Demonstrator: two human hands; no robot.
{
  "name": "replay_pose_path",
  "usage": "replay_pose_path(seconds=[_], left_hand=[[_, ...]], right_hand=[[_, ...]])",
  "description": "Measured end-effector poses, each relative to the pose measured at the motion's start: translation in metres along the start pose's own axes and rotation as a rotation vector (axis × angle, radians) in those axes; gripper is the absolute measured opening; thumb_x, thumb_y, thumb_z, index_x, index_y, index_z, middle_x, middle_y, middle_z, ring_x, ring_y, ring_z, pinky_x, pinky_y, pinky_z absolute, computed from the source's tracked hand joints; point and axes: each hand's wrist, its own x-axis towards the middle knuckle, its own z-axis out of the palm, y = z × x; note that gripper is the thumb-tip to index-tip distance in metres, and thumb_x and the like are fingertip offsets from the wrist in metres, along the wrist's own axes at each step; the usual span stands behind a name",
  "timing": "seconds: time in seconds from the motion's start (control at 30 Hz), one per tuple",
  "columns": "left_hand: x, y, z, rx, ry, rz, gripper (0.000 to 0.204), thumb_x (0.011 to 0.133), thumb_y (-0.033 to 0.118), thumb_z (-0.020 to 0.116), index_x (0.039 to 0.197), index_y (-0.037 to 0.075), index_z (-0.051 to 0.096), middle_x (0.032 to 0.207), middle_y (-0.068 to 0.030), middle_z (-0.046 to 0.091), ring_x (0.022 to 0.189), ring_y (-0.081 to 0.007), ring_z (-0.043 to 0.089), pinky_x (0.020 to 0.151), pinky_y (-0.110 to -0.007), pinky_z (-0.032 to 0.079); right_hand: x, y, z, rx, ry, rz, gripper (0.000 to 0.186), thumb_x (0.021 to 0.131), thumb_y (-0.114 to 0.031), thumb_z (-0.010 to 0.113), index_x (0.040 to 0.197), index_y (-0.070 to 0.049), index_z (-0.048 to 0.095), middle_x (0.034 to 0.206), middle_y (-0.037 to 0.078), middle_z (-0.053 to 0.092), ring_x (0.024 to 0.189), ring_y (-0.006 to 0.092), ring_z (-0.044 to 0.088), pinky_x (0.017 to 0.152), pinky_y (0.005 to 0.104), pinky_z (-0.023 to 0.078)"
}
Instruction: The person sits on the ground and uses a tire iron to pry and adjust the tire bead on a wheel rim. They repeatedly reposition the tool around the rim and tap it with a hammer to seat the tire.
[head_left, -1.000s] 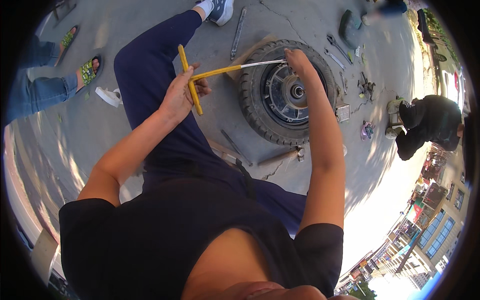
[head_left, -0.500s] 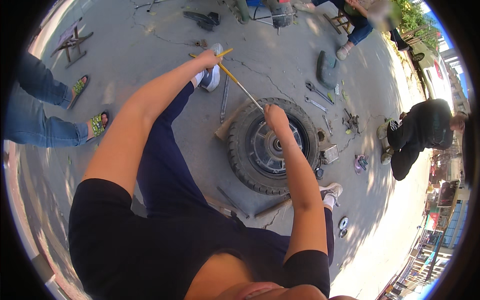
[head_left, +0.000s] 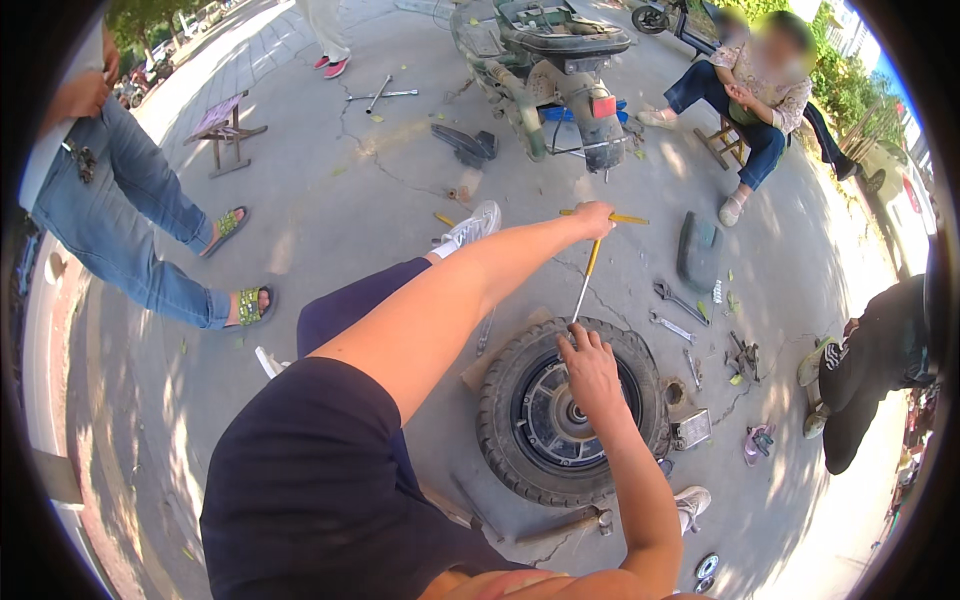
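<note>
My left grip (head_left: 597, 220), clamped on the yellow T-handle bar (head_left: 594, 260), has swung it from my left to ahead of my right grip (head_left: 592, 372), so it likely works the far side now. Tire (head_left: 497, 420) under right grip; can't tell if that one pinches.

Wheel (head_left: 550, 420) beneath fingers (head_left: 581, 340) of right hand (head_left: 598, 380); wrenches (head_left: 674, 327) right of them; hammer (head_left: 562, 526) nearer body. Scooter (head_left: 555, 100) beyond fingers of left hand (head_left: 597, 216), folding stool (head_left: 220, 118) far left.
</note>
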Motion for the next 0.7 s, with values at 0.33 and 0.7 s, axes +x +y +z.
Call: replay_pose_path(seconds=[0.33,0.7], left_hand=[[-0.023,0.181,0.093,-0.205,-0.106,0.512,0.031,0.088,0.029,0.064,0.101,0.001,0.065,0.089,-0.0212,0.066,0.085,-0.0397,0.062,0.076,-0.045,0.048],[-0.225,0.279,0.083,-0.397,-0.578,0.487,0.027,0.093,0.031,0.057,0.097,0.005,0.066,0.083,-0.0161,0.067,0.081,-0.0328,0.064,0.072,-0.040,0.048]], right_hand=[[-0.113,0.070,-0.072,0.344,0.390,0.480,0.022,0.087,-0.001,0.056,0.108,0.001,0.062,0.111,0.016,0.061,0.099,0.0361,0.060,0.085,0.0405,0.049],[-0.275,0.087,-0.164,0.344,0.447,1.002,0.019,0.092,-0.003,0.052,0.106,-0.001,0.065,0.107,0.011,0.063,0.091,0.0242,0.063,0.079,0.0325,0.050]])
